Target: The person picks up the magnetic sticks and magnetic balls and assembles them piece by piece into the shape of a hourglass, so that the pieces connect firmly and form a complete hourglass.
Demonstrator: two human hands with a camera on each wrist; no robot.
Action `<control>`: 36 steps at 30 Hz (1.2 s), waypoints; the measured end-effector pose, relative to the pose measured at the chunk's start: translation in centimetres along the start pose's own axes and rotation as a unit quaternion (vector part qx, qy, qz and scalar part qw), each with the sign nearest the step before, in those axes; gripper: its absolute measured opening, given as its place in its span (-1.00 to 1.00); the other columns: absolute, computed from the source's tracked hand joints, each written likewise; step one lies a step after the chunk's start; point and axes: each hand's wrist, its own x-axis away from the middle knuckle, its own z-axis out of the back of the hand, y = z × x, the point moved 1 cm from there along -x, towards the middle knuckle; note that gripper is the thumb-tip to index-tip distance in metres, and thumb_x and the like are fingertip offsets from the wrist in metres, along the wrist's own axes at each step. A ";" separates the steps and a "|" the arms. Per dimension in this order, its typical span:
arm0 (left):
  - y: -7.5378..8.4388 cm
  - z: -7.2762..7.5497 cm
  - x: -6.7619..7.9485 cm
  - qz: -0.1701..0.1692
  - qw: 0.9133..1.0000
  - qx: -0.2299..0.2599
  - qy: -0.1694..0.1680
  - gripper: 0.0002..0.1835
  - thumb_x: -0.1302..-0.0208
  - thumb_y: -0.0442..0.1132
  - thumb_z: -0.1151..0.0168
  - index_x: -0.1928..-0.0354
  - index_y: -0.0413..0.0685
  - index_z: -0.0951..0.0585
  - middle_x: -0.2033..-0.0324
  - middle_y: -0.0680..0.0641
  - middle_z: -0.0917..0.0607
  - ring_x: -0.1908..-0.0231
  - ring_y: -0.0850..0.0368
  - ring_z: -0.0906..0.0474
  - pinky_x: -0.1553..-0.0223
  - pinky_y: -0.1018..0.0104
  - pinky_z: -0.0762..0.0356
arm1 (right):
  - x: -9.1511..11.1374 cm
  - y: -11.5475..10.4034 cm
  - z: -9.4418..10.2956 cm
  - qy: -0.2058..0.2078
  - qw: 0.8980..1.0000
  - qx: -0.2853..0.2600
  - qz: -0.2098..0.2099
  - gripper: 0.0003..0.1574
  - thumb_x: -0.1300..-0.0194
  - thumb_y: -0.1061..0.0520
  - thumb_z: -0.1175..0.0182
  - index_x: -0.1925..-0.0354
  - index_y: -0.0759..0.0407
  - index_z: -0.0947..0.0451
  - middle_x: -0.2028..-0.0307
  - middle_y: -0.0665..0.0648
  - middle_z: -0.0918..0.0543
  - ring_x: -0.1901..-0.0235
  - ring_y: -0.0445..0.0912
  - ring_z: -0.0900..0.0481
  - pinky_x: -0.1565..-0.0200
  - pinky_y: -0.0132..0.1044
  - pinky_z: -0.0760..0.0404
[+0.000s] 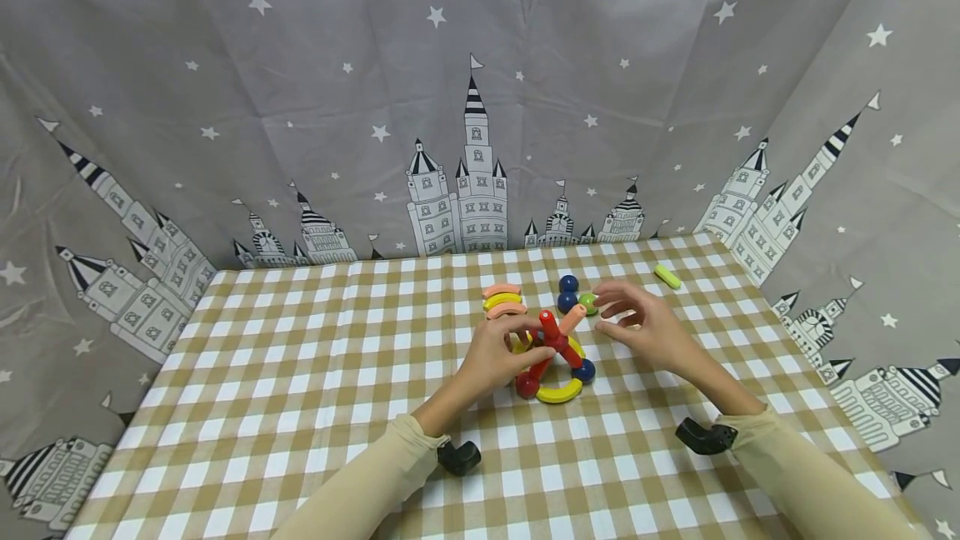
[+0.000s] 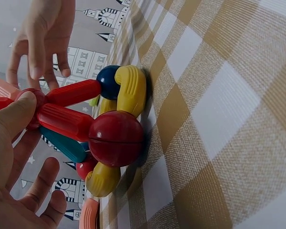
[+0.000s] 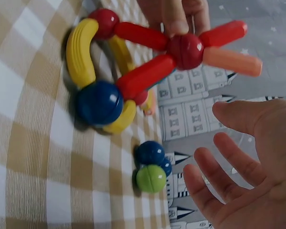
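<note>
A toy structure of rods and balls stands on the checked cloth. Its base is a ring of curved yellow pieces (image 1: 558,392) with a dark blue ball (image 3: 99,103) and red balls (image 2: 116,138) between them. Red rods (image 2: 66,121) and a teal rod (image 2: 63,144) slope up to a red top ball (image 3: 185,51). From that ball jut a short red rod (image 1: 550,324) and a peach rod (image 3: 232,61). My left hand (image 1: 491,354) pinches the top ball, thumb in front. Apart from the structure, on its right, my right hand (image 1: 651,328) holds nothing, fingers spread and relaxed.
Behind the structure lie curved peach and yellow pieces (image 1: 501,300) side by side. Two dark blue balls (image 1: 567,292) and a green ball (image 3: 151,179) sit together near the right hand. A light green rod (image 1: 667,276) lies at the back right, before a grey castle-print curtain (image 1: 360,107).
</note>
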 end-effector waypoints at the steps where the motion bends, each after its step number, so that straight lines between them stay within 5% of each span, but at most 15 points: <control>1: 0.0 0.0 0.0 0.001 1.000 0.000 0.000 -0.67 -0.17 -0.17 -0.58 0.04 -0.04 -0.77 0.22 0.02 -0.77 0.24 0.05 -0.62 0.22 0.15 -0.61 | -0.1 0.3 0.0 0.001 1.000 0.006 -0.001 -0.41 -0.31 0.30 -0.40 -0.26 0.21 -0.48 -0.06 0.35 -0.68 0.04 0.18 -0.70 0.05 0.04 -0.69; 19: 0.2 0.1 0.0 -0.008 1.000 0.006 -0.001 -0.68 -0.17 -0.20 -0.57 0.04 -0.08 -0.76 0.21 -0.10 -0.79 0.25 -0.01 -0.63 0.23 0.10 -0.61 | -3.5 5.9 -1.2 -0.002 0.997 0.065 -0.051 -0.42 -0.28 0.29 -0.40 -0.25 0.22 -0.53 -0.13 0.40 -0.63 0.05 0.24 -0.68 -0.02 0.17 -0.64; 36: 0.1 0.1 0.0 -0.008 1.000 -0.002 0.005 -0.69 -0.15 -0.19 -0.59 0.06 -0.03 -0.77 0.26 0.02 -0.80 0.27 0.03 -0.61 0.26 0.09 -0.60 | -4.2 7.3 -2.3 -0.006 0.997 0.070 -0.033 -0.53 -0.28 0.29 -0.40 -0.15 0.27 -0.60 -0.04 0.30 -0.71 0.06 0.18 -0.71 -0.03 0.07 -0.66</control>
